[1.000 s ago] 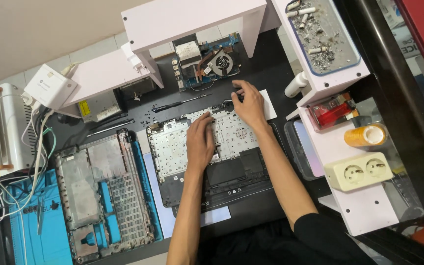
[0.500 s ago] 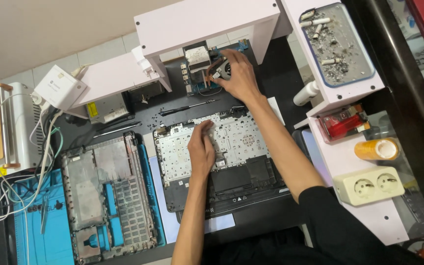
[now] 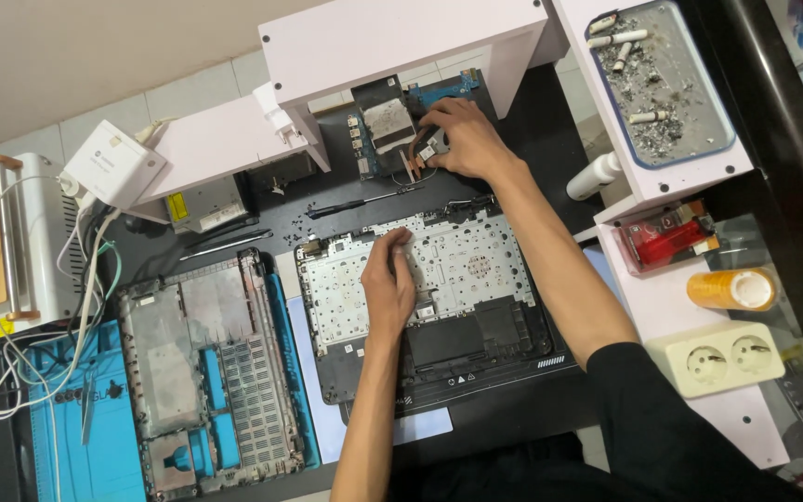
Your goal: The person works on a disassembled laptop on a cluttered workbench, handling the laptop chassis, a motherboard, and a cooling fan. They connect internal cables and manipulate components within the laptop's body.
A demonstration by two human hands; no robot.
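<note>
Left of the opened laptop chassis (image 3: 429,297), a detached grey bottom cover (image 3: 206,363) lies on a blue mat. Your left hand (image 3: 388,286) rests flat and released on the chassis's perforated metal keyboard backing, steadying it on the black desk (image 3: 550,139). Beyond the chassis, your right hand (image 3: 462,139) pinches a small part on the motherboard (image 3: 392,130), beneath a white shelf (image 3: 401,42).

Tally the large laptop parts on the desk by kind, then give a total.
Opened laptop chassis under the left hand: 1
Laptop bottom cover: 1
Circuit board under the right hand: 1
Total: 3
</note>
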